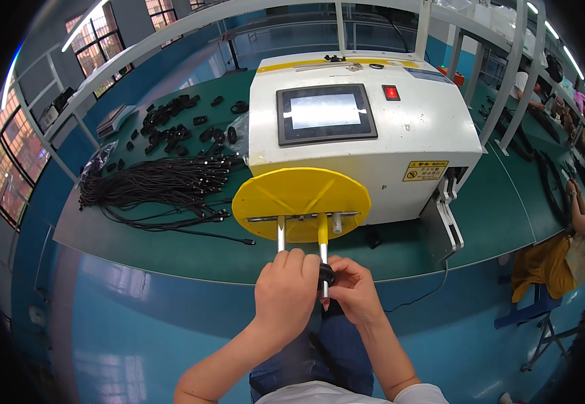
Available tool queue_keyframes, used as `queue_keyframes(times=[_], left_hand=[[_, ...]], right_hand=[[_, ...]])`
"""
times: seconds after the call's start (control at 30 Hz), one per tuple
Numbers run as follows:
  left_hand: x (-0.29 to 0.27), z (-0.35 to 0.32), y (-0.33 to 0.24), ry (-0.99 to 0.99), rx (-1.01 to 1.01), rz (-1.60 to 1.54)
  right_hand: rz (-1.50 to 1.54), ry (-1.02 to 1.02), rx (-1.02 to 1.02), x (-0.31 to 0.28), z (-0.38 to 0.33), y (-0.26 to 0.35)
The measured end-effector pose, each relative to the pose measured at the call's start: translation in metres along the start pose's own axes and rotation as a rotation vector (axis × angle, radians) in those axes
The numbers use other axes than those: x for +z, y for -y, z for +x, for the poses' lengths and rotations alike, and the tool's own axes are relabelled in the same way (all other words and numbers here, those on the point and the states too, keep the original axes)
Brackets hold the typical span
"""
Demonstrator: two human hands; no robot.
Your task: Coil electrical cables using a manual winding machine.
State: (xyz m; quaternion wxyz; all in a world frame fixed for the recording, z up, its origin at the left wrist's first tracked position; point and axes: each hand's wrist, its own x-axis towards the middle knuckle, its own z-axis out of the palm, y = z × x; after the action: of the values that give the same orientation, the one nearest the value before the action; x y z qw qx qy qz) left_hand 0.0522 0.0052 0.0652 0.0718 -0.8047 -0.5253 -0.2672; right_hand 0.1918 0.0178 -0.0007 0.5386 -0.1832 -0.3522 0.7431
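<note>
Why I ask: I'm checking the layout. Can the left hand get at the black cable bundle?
Probably yes: no visible barrier stands between the left hand and the black cable bundle, though stretching looks needed.

Lower end of the silver rod (pixel 281 232) hidden by the left hand (pixel 286 289), whose fingertips are turned out of sight; black ring-like piece (pixel 327 275) partly covered by the right hand (pixel 355 289), its build too small to tell; lower front of the white machine (pixel 400 141) partly masked by the yellow disc (pixel 299 192); single cables in the cable heap (pixel 161 185) not traceable; wearer's jeans (pixel 353 350) and right sleeve (pixel 422 394) cut off by the lower edge; co-worker (pixel 583 222), far right, blurred and partly lost in the dark rim.
</note>
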Motion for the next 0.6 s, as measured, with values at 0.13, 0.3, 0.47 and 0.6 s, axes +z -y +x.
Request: queue_keyframes(times=[0.13,0.3,0.47,0.6], left_hand=[[0.001,-0.003,0.000,-0.001,0.038,-0.024],[-0.019,-0.033,-0.009,0.021,0.065,-0.149],[-0.020,-0.072,-0.012,0.037,-0.198,-0.498],[-0.001,-0.080,0.000,0.207,-0.521,-0.912]], right_hand=[[-0.019,0.008,-0.085,-0.006,-0.006,-0.009],[-0.155,0.150,-0.214,0.000,-0.032,-0.018],[-0.519,0.191,-0.135,0.025,-0.056,-0.001],[-0.887,0.131,-0.078,0.028,-0.048,0.012]])
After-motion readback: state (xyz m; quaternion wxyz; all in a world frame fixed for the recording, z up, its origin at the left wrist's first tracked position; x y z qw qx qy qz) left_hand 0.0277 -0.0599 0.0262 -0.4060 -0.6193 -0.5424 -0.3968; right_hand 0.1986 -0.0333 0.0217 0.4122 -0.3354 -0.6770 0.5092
